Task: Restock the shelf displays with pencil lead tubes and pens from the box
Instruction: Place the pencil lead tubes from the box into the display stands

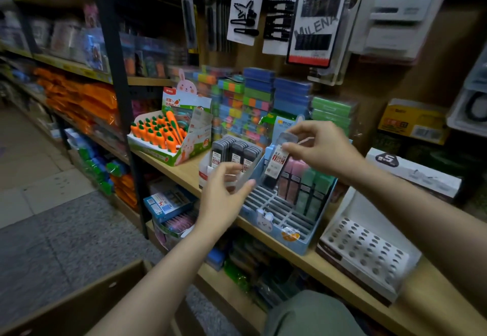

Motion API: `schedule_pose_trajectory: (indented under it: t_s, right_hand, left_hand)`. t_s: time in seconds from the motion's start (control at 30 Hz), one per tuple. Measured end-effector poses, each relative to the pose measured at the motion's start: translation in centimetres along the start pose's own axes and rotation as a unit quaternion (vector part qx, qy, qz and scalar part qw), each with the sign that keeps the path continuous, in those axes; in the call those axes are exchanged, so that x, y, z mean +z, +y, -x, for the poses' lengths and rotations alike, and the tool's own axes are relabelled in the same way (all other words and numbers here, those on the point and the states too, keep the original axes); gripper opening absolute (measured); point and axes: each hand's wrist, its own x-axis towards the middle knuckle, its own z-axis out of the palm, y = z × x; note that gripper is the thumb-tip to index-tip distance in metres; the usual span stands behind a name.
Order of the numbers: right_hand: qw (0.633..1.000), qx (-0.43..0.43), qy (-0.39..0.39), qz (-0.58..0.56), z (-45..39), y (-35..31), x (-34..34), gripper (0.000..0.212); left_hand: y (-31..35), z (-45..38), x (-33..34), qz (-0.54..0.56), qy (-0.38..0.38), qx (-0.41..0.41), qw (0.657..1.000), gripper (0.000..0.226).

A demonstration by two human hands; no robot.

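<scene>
My right hand (320,148) pinches a dark pencil lead tube (276,163) by its top, holding it tilted over the blue slotted display tray (295,235). Pink and green lead tubes (303,188) stand in the tray's back slots; its front slots look empty. My left hand (224,196) hovers in front of the white display box (204,172) of grey lead tubes (235,151), fingers loosely curled and holding nothing. The brown cardboard box (87,301) sits at the bottom left, its inside hidden.
A carrot-pen display (168,135) stands to the left on the wooden shelf (324,269). A white holder with round holes (366,254) sits to the right. Stacked colourful boxes (253,98) fill the back; hair-clip cards (245,11) hang above. A black shelf post (116,72) rises at left.
</scene>
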Motion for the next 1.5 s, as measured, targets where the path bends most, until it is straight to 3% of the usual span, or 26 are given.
schedule_pose_trajectory:
  t_s: [0.13,0.33,0.47,0.8,1.1,1.3,1.5]
  right_hand:
    - [0.999,-0.006,0.037,0.003,-2.2,-0.1,0.0,0.025]
    - [0.995,-0.03,0.096,0.029,-6.1,-1.4,3.9,0.023]
    - [0.994,-0.057,0.078,0.041,-7.9,-2.2,7.0,0.02]
    - [0.983,-0.144,0.077,0.088,-9.7,-3.1,11.4,0.021]
    - [0.958,-0.155,-0.032,0.237,-8.6,-3.2,13.6,0.03]
    - [0.968,-0.187,-0.014,0.165,-6.3,-1.7,13.5,0.051]
    - [0.944,-0.164,-0.154,0.243,-4.1,-1.4,14.8,0.063]
  left_hand:
    - [-3.0,-0.8,-2.7,-0.073,0.104,-0.054,0.99,0.048]
    - [-4.5,-2.4,-3.4,-0.068,0.03,-0.101,0.992,0.11]
    - [-5.2,-3.5,-2.6,-0.074,0.005,-0.098,0.992,0.126]
    - [-7.4,-4.4,-1.7,-0.067,0.039,-0.051,0.996,0.113]
    - [-7.3,-4.3,-1.8,-0.042,0.029,-0.067,0.996,0.109]
    - [-6.9,-4.2,-2.0,-0.042,0.018,-0.071,0.996,0.116]
    - [-6.3,-3.8,-2.7,-0.045,-0.003,-0.064,0.997,0.117]
